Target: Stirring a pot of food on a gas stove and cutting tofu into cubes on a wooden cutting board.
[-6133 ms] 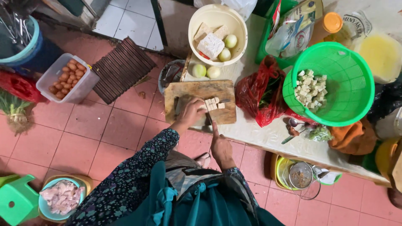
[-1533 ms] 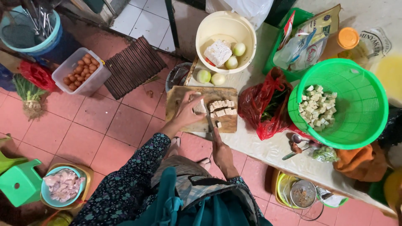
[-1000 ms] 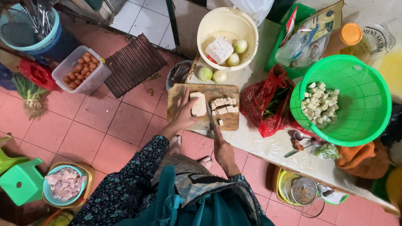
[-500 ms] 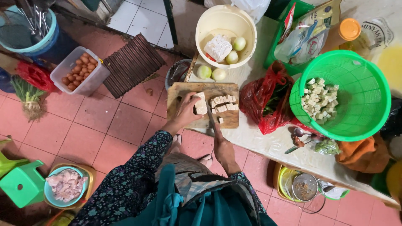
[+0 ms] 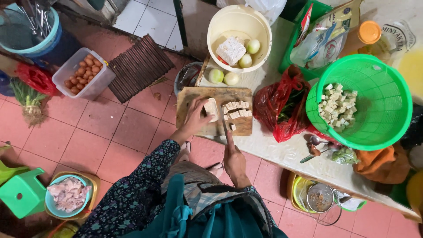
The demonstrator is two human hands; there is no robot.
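Observation:
A wooden cutting board [image 5: 187,98] lies at the near edge of a low white counter. My left hand [image 5: 195,118] presses down on a pale block of tofu [image 5: 212,108] on the board. My right hand [image 5: 234,156] grips a knife [image 5: 225,125] whose blade points across the board, between the block and several cut tofu pieces [image 5: 236,111]. A green basket [image 5: 387,113] at the right holds more tofu cubes [image 5: 336,105].
A cream bowl [image 5: 218,22] with a white block and round fruits stands behind the board. A red plastic bag [image 5: 284,103] sits to its right. On the tiled floor are a tub of eggs [image 5: 82,75], a slatted mat [image 5: 138,67], a bowl of raw meat [image 5: 67,195] and a green stool [image 5: 23,192].
Several seconds ago my left hand held a few pieces near the board's middle. Now more cut pieces lie at the right and the hand steadies the remaining block; the view shifted slightly.

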